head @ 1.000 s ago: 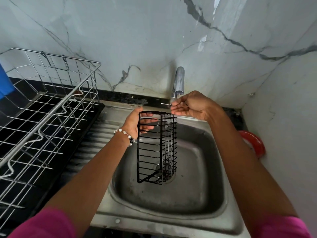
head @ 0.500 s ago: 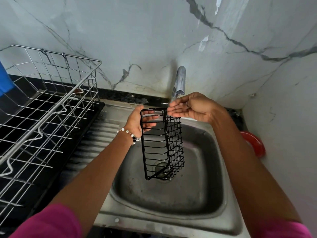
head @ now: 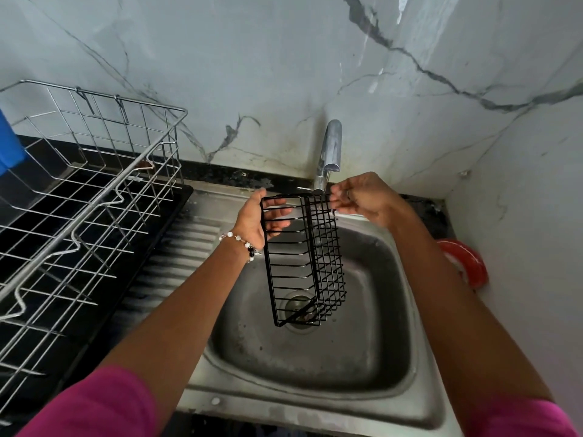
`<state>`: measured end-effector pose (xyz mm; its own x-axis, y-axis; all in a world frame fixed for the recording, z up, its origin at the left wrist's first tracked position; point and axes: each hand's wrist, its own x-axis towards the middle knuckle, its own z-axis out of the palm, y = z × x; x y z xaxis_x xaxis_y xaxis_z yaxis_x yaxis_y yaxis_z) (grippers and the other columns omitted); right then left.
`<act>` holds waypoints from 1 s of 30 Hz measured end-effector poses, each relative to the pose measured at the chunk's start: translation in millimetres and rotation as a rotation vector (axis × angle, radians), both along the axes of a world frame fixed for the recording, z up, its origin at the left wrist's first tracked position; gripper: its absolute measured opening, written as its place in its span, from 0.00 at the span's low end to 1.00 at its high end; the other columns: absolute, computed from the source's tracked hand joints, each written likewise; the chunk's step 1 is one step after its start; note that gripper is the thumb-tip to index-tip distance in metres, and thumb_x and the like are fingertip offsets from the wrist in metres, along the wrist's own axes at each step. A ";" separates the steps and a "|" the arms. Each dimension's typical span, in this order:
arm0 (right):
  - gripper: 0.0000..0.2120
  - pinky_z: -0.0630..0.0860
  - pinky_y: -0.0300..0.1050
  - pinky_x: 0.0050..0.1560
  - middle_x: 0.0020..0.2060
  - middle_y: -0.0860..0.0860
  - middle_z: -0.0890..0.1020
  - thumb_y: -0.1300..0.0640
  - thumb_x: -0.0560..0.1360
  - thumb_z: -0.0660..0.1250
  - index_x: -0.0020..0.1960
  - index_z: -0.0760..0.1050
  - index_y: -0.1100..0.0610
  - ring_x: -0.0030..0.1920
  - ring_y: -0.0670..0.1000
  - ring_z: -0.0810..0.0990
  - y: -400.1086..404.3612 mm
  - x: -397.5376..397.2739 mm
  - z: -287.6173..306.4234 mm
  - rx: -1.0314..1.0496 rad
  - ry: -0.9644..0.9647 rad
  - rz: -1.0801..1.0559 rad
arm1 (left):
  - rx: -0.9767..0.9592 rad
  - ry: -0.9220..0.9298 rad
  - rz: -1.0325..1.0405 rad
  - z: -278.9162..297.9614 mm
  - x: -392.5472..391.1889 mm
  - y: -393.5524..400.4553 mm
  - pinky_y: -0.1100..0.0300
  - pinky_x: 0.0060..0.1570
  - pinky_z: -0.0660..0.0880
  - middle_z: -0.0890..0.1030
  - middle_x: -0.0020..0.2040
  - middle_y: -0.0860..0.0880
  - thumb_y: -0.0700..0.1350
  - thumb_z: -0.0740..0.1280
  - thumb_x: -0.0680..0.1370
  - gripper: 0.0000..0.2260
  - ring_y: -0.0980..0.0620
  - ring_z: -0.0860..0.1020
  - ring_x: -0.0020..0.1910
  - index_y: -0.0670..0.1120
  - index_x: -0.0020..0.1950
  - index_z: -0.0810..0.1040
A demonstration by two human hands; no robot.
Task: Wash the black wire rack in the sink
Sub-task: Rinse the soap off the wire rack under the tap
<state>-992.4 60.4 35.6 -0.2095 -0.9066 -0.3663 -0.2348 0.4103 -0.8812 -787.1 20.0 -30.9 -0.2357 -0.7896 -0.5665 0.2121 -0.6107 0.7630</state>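
The black wire rack (head: 304, 263) hangs upright over the steel sink (head: 372, 402), its lower end above the drain (head: 298, 305). My left hand (head: 252, 220) grips the rack's upper left edge, fingers poking through the wires. My right hand (head: 362, 197) pinches the rack's top right corner, just under the spout of the chrome tap (head: 329, 152). A thin stream of water seems to run from the spout onto the rack's top.
A large steel dish rack (head: 94, 197) on a black tray fills the left counter beside the ribbed drainboard (head: 176, 257). A red round object (head: 467, 266) lies right of the sink by the marble wall. A blue thing (head: 8, 143) shows at the far left.
The rack has tilted and shifted right, its top now under the spout. My right hand went from hovering flat above it to pinching its top right corner.
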 end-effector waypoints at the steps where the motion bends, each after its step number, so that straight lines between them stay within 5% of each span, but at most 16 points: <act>1: 0.14 0.75 0.53 0.62 0.56 0.60 0.80 0.68 0.74 0.67 0.59 0.75 0.64 0.60 0.59 0.78 2.5 -0.2 -5.9 0.014 0.071 0.056 | 0.003 0.006 0.006 -0.8 1.3 -1.2 0.66 0.24 0.67 0.84 0.31 0.50 0.58 0.53 0.83 0.23 0.53 0.78 0.22 0.46 0.43 0.80; 4: 0.38 0.64 0.61 0.68 0.73 0.57 0.65 0.56 0.69 0.74 0.74 0.60 0.51 0.72 0.58 0.64 13.3 6.6 -27.1 0.070 0.134 0.229 | 0.016 0.028 0.022 -0.1 4.0 -2.5 0.66 0.24 0.67 0.82 0.29 0.51 0.58 0.53 0.83 0.23 0.54 0.77 0.22 0.47 0.42 0.80; 6: 0.43 0.63 0.64 0.68 0.75 0.54 0.60 0.51 0.67 0.76 0.75 0.55 0.44 0.73 0.58 0.59 19.8 13.8 -38.0 0.020 0.096 0.256 | 0.029 0.037 0.044 0.2 5.3 -3.5 0.65 0.26 0.65 0.81 0.27 0.52 0.59 0.53 0.83 0.24 0.56 0.75 0.21 0.47 0.41 0.80; 9: 0.37 0.70 0.59 0.64 0.66 0.49 0.71 0.47 0.64 0.78 0.68 0.63 0.41 0.67 0.55 0.69 22.3 15.1 -45.8 -0.090 0.103 0.236 | 0.060 0.053 0.087 -4.3 7.7 -3.9 0.62 0.29 0.62 0.79 0.25 0.53 0.60 0.54 0.83 0.24 0.57 0.73 0.19 0.48 0.40 0.80; 14: 0.36 0.82 0.59 0.43 0.59 0.43 0.68 0.49 0.65 0.77 0.68 0.64 0.46 0.49 0.48 0.75 19.9 14.4 -43.6 -0.102 0.239 0.187 | 0.032 0.045 0.121 -8.7 4.5 -2.6 0.68 0.24 0.67 0.82 0.29 0.51 0.63 0.53 0.82 0.25 0.57 0.75 0.21 0.47 0.44 0.80; 17: 0.37 0.80 0.60 0.50 0.58 0.46 0.73 0.45 0.62 0.78 0.66 0.65 0.49 0.55 0.53 0.76 16.7 16.8 -42.8 -0.149 0.373 0.145 | -0.032 -0.003 0.029 -12.1 0.1 5.4 0.62 0.37 0.74 0.84 0.41 0.49 0.71 0.58 0.75 0.27 0.53 0.80 0.34 0.49 0.55 0.78; 19: 0.41 0.76 0.56 0.58 0.63 0.51 0.74 0.39 0.59 0.77 0.66 0.64 0.48 0.60 0.56 0.74 14.7 18.4 -44.0 -0.136 0.503 0.149 | -0.060 -0.124 -0.067 -17.2 -0.1 19.1 0.51 0.51 0.76 0.81 0.56 0.48 0.79 0.68 0.57 0.42 0.49 0.80 0.51 0.54 0.63 0.76; 21: 0.45 0.72 0.56 0.62 0.65 0.57 0.72 0.36 0.59 0.76 0.69 0.62 0.48 0.62 0.59 0.73 12.8 20.8 -46.9 -0.108 0.621 0.151 | -0.095 -0.238 -0.154 -22.4 -1.3 31.8 0.37 0.57 0.73 0.76 0.68 0.47 0.74 0.76 0.48 0.55 0.43 0.76 0.62 0.51 0.70 0.70; 23: 0.46 0.71 0.59 0.64 0.65 0.61 0.70 0.36 0.60 0.76 0.70 0.60 0.49 0.64 0.63 0.71 11.3 23.1 -48.9 -0.078 0.691 0.144 | -0.107 -0.298 -0.301 -25.9 -6.6 40.7 0.31 0.62 0.67 0.69 0.74 0.45 0.69 0.79 0.49 0.62 0.40 0.72 0.68 0.50 0.78 0.59; 25: 0.47 0.71 0.61 0.64 0.66 0.63 0.68 0.34 0.59 0.76 0.71 0.60 0.48 0.65 0.65 0.70 12.0 24.6 -46.9 -0.050 0.720 0.164 | -0.125 -0.388 -0.370 -26.8 -10.8 42.6 0.36 0.61 0.72 0.71 0.72 0.41 0.64 0.79 0.55 0.61 0.41 0.74 0.65 0.48 0.79 0.53; 30: 0.44 0.77 0.59 0.57 0.71 0.60 0.64 0.38 0.64 0.74 0.73 0.60 0.51 0.65 0.65 0.71 16.1 16.6 -29.2 0.050 0.654 0.258 | -0.191 -0.510 -0.371 -27.4 -7.2 32.2 0.38 0.53 0.79 0.78 0.57 0.41 0.54 0.81 0.64 0.48 0.41 0.79 0.54 0.42 0.75 0.59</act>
<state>-975.8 76.6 6.4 -0.1817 -0.9422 -0.2814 -0.8052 0.3068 -0.5074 -794.3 52.2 -58.3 -0.2506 -0.8052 -0.5374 -0.4036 -0.4176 0.8140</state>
